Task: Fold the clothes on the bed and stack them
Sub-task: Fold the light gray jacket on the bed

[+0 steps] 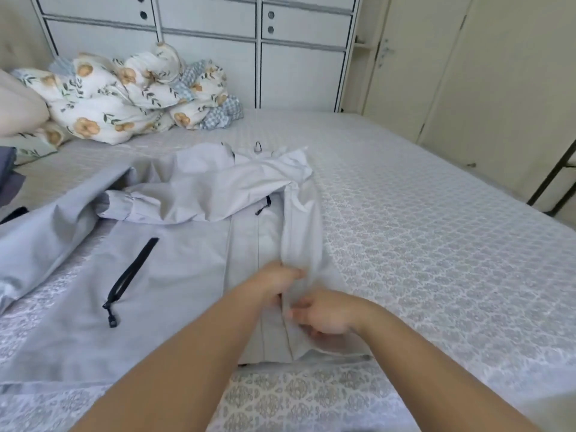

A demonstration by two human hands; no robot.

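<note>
Pale cupboard doors [299, 42] with round holes fill the back wall, their tops cut off by the frame, and a cream door [436, 73] stands at the right. Below them the bed [436, 244], under a grey patterned cover, runs out of view at the left, right and near edges. One light grey jacket [174, 291] lies spread across the bed's left and middle; its left part runs past the frame edge, and one sleeve is folded over the chest. Two black pocket zippers show, the nearer one [131, 279] plain, the farther one small and partly tucked under the sleeve. One bundled floral duvet [124, 95] is heaped at the far left corner of the bed, beside a pale pillow [15, 101] cut off at the edge. Dark folded cloth [9, 176] peeks in at the left border, too little of it to identify. Both hands meet at the jacket's right front edge: the left hand [274, 282] pinches the raised fold of fabric, the right hand [327, 313] grips the same edge just below, its fingertips partly hidden in the cloth and blurred.
</note>
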